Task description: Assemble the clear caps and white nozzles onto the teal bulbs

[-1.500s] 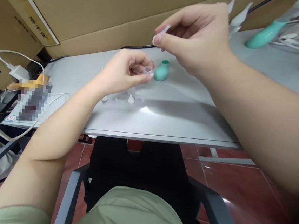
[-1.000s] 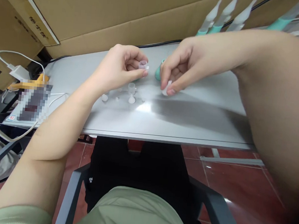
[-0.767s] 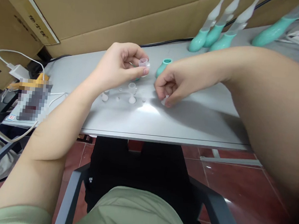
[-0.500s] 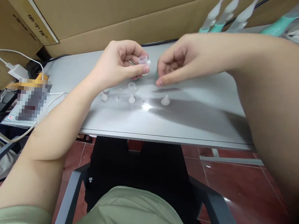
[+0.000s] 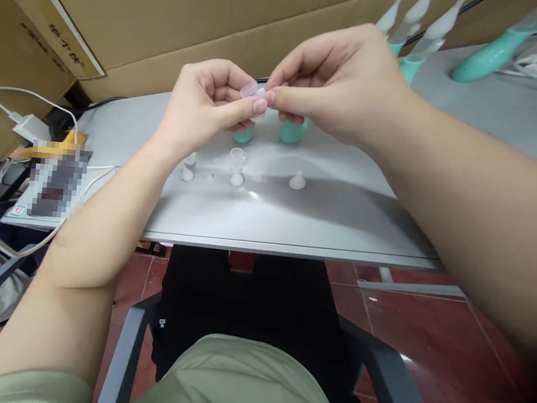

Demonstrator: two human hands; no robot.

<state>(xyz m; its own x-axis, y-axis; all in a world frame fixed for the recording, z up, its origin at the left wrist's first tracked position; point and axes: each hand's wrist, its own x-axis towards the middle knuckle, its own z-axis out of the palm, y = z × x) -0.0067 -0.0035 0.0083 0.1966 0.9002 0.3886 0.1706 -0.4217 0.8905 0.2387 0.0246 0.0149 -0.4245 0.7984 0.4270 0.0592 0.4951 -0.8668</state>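
Near the upper centre of the frame, the left hand pinches a clear cup above a grey desk. The right hand meets it from the side, thumb and fingers together; whether they grasp a small part, I cannot tell. This seems a fine, two-handed handling step; the next move would call for a steady left pinch and careful right fingertips. Below the hands stand two teal bulbs, and nearer the desk's front edge, a white cone. Cardboard backs the desk; red floor tiles show at lower right.
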